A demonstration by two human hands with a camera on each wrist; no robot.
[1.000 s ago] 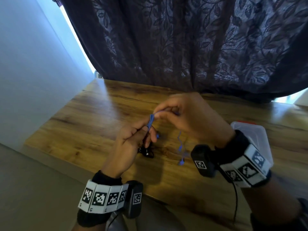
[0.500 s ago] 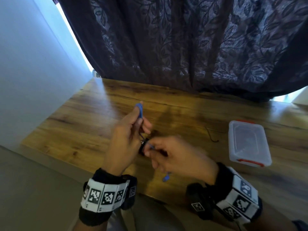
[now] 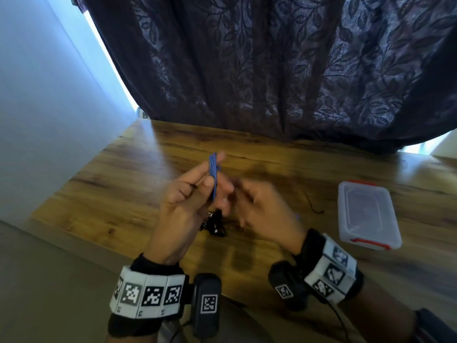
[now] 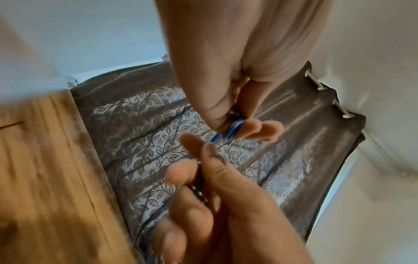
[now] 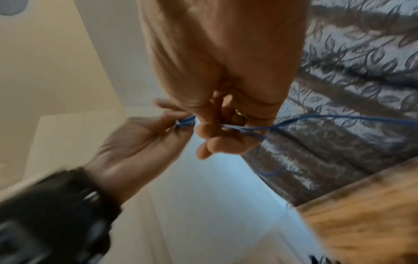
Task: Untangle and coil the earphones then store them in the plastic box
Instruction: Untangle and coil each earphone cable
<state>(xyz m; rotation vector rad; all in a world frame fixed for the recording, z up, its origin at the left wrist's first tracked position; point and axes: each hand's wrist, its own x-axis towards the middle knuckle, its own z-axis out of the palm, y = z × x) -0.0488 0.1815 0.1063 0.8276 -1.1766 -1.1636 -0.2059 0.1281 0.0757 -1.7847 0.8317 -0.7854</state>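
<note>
The fingers (image 3: 197,177) of the left hand (image 3: 183,206) are closed together with the thumb on a flat bundle of thin blue earphone cable (image 3: 213,174), held upright above the brown wooden table (image 3: 103,184). The right hand (image 3: 262,214), blurred in the head view, sits just beside it; in the right wrist view its fingertips (image 5: 210,132) pinch a loose blue strand that trails off to the side. So both hands are clamped on the same cable, close together, above the table.

The step in hand appears to be winding the free strand onto the bundle. To do it well, the left pinch should stay firm at the bundle's middle so the loops do not fan out, while the right hand feeds cable with light, even tension and lays each turn flat beside the last one. Letting the strand slide through the right fingertips, not tugging it, should smooth out kinks.

A small black tangle (image 3: 215,224) lies on the table under the hands; what it is cannot be told. The clear rectangular plastic box with red clips (image 3: 368,214) sits well apart to the right, its lid apparently on, so it will likely need opening once the coil is finished.
</note>
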